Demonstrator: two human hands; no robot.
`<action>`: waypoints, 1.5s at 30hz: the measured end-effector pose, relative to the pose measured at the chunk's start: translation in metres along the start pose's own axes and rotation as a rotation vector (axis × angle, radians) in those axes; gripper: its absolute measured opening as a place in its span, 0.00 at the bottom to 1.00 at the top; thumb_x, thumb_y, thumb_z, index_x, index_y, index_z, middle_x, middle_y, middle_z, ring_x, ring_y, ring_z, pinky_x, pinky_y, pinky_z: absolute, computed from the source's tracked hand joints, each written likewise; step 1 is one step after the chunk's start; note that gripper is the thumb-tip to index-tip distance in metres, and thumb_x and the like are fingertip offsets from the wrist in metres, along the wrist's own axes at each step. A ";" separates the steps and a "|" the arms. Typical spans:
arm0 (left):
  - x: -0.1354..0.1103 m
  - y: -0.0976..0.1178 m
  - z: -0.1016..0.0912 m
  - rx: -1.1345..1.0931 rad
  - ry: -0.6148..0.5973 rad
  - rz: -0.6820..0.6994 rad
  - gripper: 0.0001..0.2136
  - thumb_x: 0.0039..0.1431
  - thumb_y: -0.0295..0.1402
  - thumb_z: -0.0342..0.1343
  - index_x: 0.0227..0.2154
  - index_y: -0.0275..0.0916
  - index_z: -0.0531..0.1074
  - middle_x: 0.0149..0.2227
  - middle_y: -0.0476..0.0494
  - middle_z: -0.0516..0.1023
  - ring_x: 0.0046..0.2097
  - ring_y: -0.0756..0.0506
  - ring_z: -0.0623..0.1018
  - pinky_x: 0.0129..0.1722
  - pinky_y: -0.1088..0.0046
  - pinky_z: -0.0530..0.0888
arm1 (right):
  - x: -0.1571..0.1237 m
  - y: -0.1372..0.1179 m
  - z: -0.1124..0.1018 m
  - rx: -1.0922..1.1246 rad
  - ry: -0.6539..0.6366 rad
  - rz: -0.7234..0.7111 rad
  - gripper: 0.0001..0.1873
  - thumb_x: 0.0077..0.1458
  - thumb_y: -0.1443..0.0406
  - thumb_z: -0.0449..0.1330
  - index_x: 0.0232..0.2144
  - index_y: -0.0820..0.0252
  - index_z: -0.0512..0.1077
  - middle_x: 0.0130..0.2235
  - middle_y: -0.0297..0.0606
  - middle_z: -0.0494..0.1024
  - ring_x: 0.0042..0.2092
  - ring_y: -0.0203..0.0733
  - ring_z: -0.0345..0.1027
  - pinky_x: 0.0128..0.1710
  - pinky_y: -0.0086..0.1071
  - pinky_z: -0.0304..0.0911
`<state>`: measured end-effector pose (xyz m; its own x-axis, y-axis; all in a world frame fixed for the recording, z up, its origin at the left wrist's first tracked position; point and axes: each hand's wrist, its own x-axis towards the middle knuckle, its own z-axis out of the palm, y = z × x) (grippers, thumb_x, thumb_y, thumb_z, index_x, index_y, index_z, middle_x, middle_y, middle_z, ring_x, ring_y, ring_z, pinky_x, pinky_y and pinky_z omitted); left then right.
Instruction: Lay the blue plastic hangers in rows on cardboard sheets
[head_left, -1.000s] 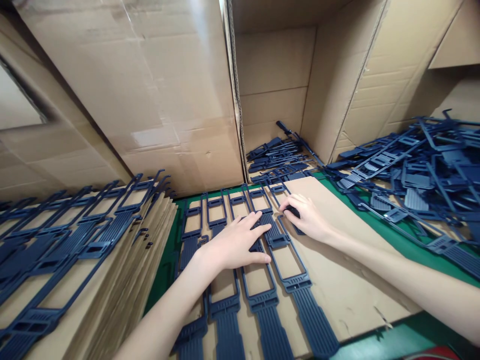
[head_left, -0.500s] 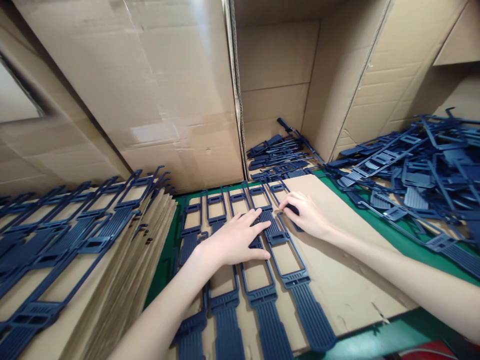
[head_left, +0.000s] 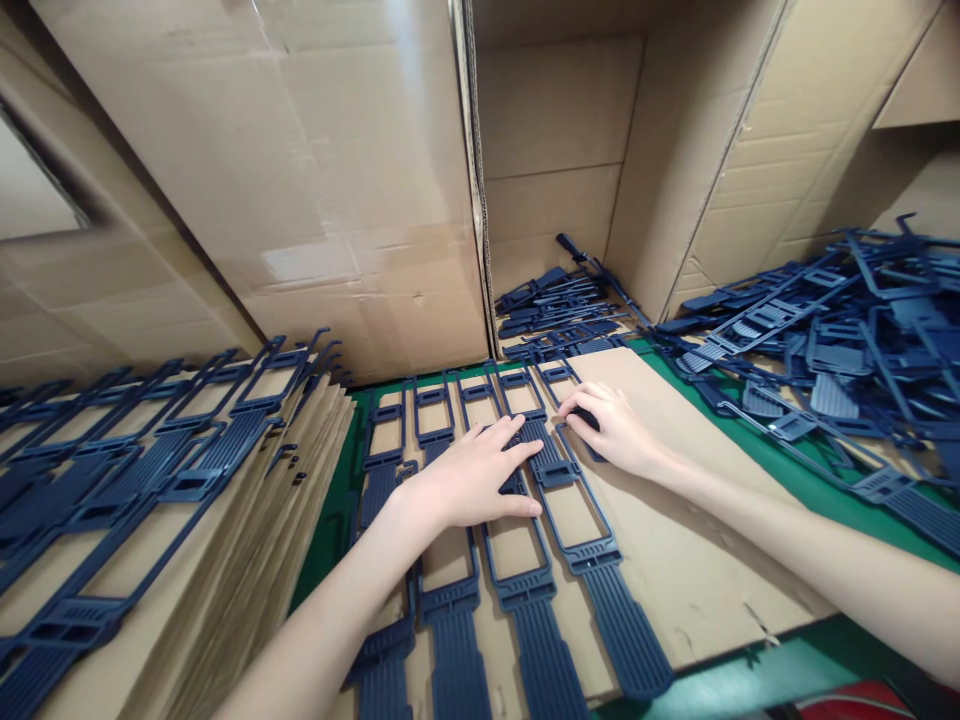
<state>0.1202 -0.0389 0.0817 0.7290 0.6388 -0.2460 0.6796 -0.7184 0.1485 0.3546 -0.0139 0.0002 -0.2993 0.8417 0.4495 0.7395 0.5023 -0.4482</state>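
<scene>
Dark blue plastic frames with ribbed flat ends lie in rows on a cardboard sheet [head_left: 720,540]. My left hand [head_left: 476,470] rests over the middle rows, palm down with fingers spread, touching the parts beneath it. My right hand [head_left: 615,425] is closed, thumb and fingers bent around a dark blue plastic frame [head_left: 589,418] at the right end of the far row; much of that piece is hidden by the fingers. Nearest to me, a long frame with a ribbed end [head_left: 626,625] lies at the right of the front row.
On the left stands a stack of cardboard sheets [head_left: 247,560] with more blue frames on top. A tangled heap of blue frames [head_left: 840,350] covers the right side. Another pile [head_left: 559,305] sits inside an open cardboard box [head_left: 555,120]. Green table surface [head_left: 795,460] shows between.
</scene>
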 end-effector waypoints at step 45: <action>0.000 0.003 -0.002 0.011 -0.005 -0.008 0.34 0.57 0.52 0.54 0.63 0.41 0.56 0.68 0.35 0.43 0.68 0.36 0.46 0.64 0.56 0.50 | 0.002 0.000 0.000 -0.012 -0.014 -0.007 0.09 0.60 0.67 0.50 0.33 0.55 0.70 0.40 0.37 0.74 0.45 0.45 0.65 0.46 0.43 0.54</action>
<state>0.1223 -0.0410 0.0844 0.7230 0.6432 -0.2522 0.6846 -0.7161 0.1362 0.3535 -0.0122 0.0014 -0.3127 0.8408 0.4418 0.7447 0.5057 -0.4354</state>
